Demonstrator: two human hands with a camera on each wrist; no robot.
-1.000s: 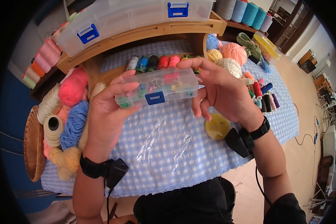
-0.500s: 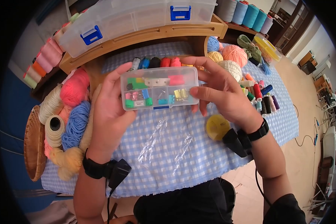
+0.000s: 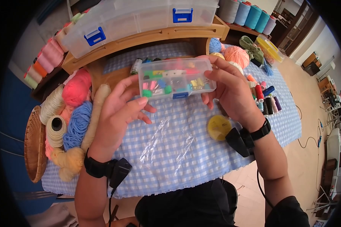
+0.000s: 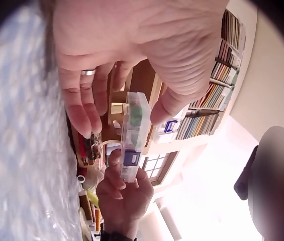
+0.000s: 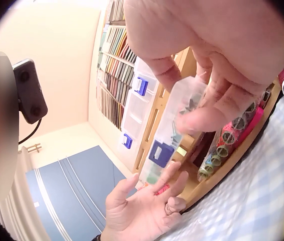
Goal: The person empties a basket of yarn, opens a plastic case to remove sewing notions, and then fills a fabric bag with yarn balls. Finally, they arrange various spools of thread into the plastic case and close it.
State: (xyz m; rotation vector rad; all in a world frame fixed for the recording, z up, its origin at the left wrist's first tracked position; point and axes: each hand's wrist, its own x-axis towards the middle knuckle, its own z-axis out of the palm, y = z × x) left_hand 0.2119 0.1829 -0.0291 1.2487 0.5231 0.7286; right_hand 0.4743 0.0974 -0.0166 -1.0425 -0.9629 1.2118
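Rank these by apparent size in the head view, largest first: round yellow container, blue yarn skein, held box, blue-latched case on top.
1. Blue-latched case
2. Held box, perhaps flattered by nearness to the camera
3. Blue yarn skein
4. Round yellow container

Text check: no word, brand, number or sign is legible in the head view or either wrist view. A small white label (image 3: 159,91) shows inside the clear case (image 3: 177,77), its print too small and blurred to read; any marking on the case's blue latch (image 5: 161,153) is likewise unreadable.
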